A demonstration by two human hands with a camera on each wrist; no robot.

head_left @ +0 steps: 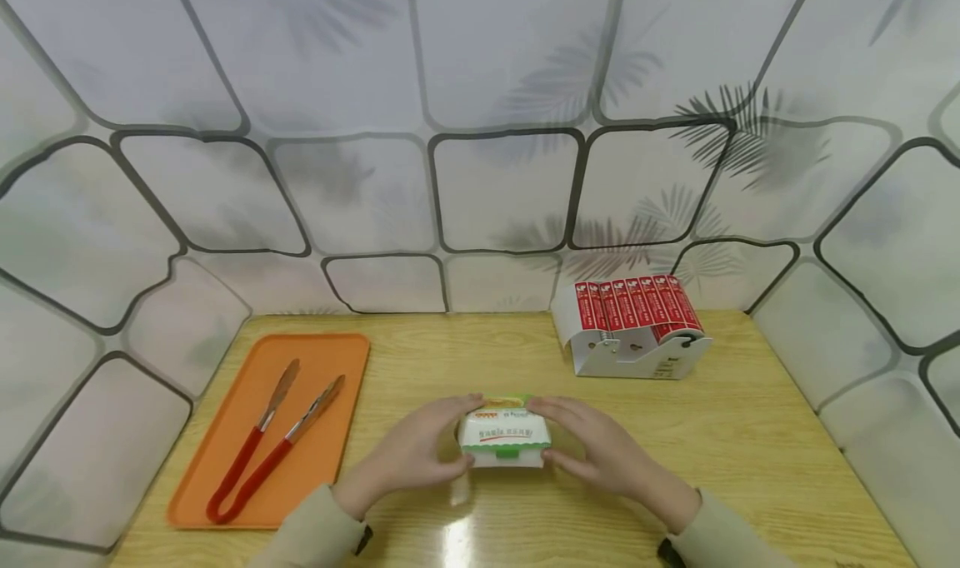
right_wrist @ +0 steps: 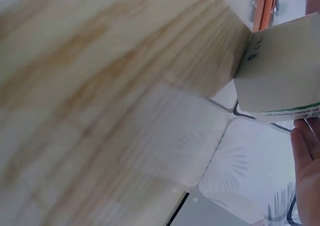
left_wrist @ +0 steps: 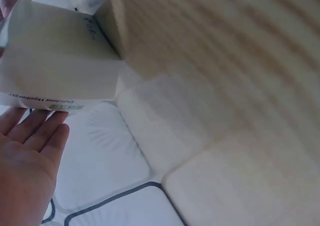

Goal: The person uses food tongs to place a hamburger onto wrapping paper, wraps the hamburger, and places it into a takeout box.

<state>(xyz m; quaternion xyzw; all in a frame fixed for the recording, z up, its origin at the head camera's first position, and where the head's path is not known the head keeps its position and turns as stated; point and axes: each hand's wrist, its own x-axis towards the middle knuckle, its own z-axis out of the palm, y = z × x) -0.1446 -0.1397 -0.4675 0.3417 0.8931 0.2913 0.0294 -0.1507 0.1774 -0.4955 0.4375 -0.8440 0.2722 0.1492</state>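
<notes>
A white paper hamburger box (head_left: 506, 431) with green trim and printed lettering is in front of the person, at the middle of the wooden table; its lid is down. My left hand (head_left: 411, 450) holds its left side, fingertips at the far top edge and thumb at the near corner. Opposite, my right hand (head_left: 602, 450) grips the right side in the same manner. The left wrist view shows the box's plain side (left_wrist: 60, 68) with several left fingers (left_wrist: 37, 131) against the printed face. In the right wrist view, right fingers (right_wrist: 301, 148) touch that face too.
At the left lies an orange tray (head_left: 258, 351) bearing tongs (head_left: 251, 460) with red handles and metal arms. A white cardboard holder (head_left: 626, 360) with several red packets (head_left: 637, 301) stands at the back right. Patterned walls (head_left: 498, 193) enclose the table (head_left: 750, 435).
</notes>
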